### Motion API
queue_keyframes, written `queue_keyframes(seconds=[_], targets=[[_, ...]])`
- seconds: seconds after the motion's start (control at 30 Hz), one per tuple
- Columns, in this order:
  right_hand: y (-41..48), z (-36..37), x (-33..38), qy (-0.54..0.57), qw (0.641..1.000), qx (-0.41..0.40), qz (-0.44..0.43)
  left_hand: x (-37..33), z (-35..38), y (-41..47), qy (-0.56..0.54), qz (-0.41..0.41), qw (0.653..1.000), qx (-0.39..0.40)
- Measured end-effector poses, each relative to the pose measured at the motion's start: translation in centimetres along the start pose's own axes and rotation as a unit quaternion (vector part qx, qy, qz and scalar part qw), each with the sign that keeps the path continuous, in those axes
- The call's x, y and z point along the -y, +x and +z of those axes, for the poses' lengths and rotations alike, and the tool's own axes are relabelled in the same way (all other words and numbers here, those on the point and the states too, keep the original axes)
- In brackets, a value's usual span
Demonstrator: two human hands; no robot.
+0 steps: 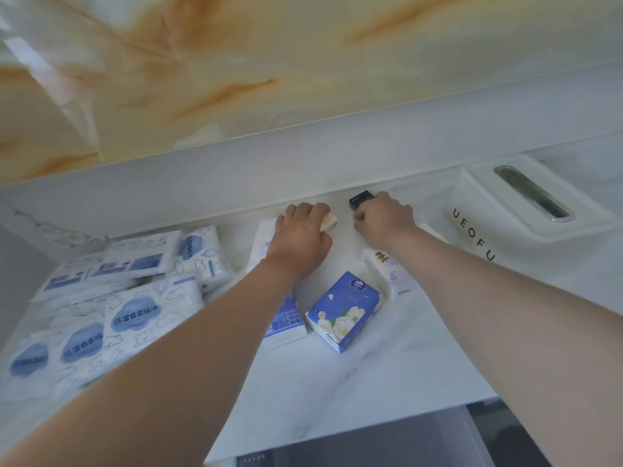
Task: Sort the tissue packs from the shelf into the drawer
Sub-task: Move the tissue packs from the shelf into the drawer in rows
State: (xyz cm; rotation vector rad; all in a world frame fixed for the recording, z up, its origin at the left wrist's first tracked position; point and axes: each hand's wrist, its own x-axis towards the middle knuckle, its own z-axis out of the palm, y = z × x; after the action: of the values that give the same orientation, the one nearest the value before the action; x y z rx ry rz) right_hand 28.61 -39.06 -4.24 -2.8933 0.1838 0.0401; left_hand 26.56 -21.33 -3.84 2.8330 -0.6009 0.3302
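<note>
- Your left hand reaches to the back of the shelf, and its fingers curl over a small cream pack, gripping it against the white back edge.
- Your right hand lies just beside it with the fingers curled; the knuckles touch a small black object, but you cannot tell whether that hand holds anything.
- Between your forearms a blue floral tissue pack lies flat on the shelf, turned at an angle.
- Just right of it, partly under your right wrist, sits a white pack with orange characters.
- Under your left forearm lies a long white pack with blue print, touching the floral pack's left corner.
- On the shelf's left side the cloud-print tissue packs are heaped over one another.
- At the far right stands a white tissue box lettered UEOFU, with a slot in its top.
- A thin cable runs along the back at the left.
- Below the shelf's near edge shows a grey part, which looks like the drawer.
</note>
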Motion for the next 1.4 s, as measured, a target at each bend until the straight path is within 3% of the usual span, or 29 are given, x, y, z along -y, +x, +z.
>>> queue_keyframes(seconds=[0.13, 0.33, 0.53, 0.8, 1.03, 1.2, 1.4], targets=[[-0.7, -0.5, 1.0, 0.013, 0.998, -0.026, -0.054, 0.9, -0.6, -1.4, -0.004, -0.027, 0.999, -0.034], [-5.6, -2.9, 4.0, 0.152, 0.975, -0.102, -0.123, 1.2, -4.0, -6.0, -0.032, -0.052, 0.997, -0.048], [-13.8, -3.8, 8.6, 0.220, 0.963, -0.066, -0.144, 1.9, -9.1, -14.9, -0.084, -0.074, 0.990, -0.083], [-26.6, -2.5, 14.1, 0.207, 0.957, 0.096, -0.181, 3.3, -11.4, -29.8, -0.114, -0.096, 0.989, -0.007], [-35.2, 1.7, 16.8, 0.211, 0.929, 0.217, -0.214, 4.3, -11.1, -40.2, -0.128, -0.151, 0.978, 0.072], [-37.8, 4.7, 17.1, 0.175, 0.927, 0.260, -0.207, 4.3, -10.1, -42.6, -0.109, -0.205, 0.963, 0.133], [-38.3, 6.6, 16.0, 0.109, 0.934, 0.281, -0.193, 3.9, -8.3, -42.4, -0.084, -0.203, 0.962, 0.161]])
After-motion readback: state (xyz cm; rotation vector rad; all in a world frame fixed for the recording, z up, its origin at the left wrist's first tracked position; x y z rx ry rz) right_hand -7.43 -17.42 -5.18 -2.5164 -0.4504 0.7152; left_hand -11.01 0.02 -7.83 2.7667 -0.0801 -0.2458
